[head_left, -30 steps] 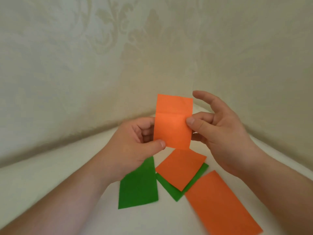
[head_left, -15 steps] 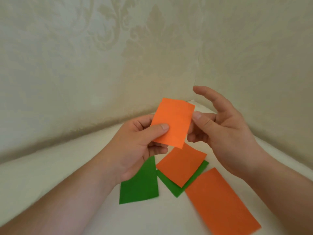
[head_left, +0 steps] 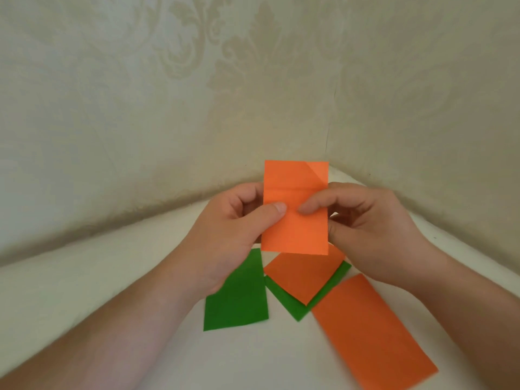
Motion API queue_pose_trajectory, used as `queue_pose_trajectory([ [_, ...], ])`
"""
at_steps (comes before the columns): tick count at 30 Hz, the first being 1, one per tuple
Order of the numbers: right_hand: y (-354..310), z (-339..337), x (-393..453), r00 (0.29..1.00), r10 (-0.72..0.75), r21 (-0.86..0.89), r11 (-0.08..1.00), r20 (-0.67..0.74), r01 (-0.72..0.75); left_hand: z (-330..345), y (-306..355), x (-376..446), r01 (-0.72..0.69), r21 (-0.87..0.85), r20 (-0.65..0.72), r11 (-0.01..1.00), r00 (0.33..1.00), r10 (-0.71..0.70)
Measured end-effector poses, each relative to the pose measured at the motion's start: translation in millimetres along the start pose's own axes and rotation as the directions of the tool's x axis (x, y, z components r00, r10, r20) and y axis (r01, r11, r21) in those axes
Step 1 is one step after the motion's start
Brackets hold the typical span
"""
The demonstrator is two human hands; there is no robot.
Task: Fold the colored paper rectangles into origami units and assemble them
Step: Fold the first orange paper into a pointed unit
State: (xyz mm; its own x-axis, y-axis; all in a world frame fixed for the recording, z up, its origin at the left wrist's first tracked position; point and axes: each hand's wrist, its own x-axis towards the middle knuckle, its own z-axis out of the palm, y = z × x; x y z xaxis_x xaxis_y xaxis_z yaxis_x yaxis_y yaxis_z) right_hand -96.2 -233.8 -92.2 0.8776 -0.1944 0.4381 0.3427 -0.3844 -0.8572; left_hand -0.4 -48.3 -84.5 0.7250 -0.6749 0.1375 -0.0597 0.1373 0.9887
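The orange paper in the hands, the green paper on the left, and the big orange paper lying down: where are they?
Held orange paper [head_left: 295, 229], head view, lower middle.
Left green paper [head_left: 237, 302], head view, centre.
Big orange paper [head_left: 371, 333], head view, centre.

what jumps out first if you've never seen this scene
An orange paper held upright at centre, pinched by the left hand and right hand, a crease across it. Below on the white surface lie two green papers and two more orange ones.

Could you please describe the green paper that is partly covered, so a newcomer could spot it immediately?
Look below the two hands, on the white table. The half-hidden green paper rectangle lies under a tilted orange paper square; unlike the uncovered green paper rectangle to its left, only its edges show.
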Motion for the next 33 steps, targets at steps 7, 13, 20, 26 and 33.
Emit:
queue_pose_trajectory([
  [7,-0.3,0.6,-1.8,0.999,0.03,0.021,0.999,0.013,-0.031,-1.2,4.4,1.9,-0.192,0.028,-0.136,0.981,0.972,0.194],
  [13,-0.2,-2.9,-1.7,0.998,0.057,0.064,0.996,0.016,-0.058,-2.8,5.0,3.2,-0.268,0.048,-0.207,0.962,0.94,0.272],
  [20,-7.2,-1.7,-3.6,1.0,0.014,0.139,0.99,0.002,-0.014,-4.2,4.7,4.7,-0.261,0.038,-0.231,0.965,0.937,0.263],
  [26,-7.4,-4.7,0.2,1.0,0.002,0.283,0.959,0.012,-0.005,-3.3,10.4,4.7,-0.271,0.003,-0.253,0.963,0.931,0.263],
  [33,-2.7,-2.1,1.5,0.996,-0.017,-0.01,1.0,-0.087,0.016,-3.2,9.6,2.8,-0.275,0.086,-0.223,0.958,0.932,0.287],
])
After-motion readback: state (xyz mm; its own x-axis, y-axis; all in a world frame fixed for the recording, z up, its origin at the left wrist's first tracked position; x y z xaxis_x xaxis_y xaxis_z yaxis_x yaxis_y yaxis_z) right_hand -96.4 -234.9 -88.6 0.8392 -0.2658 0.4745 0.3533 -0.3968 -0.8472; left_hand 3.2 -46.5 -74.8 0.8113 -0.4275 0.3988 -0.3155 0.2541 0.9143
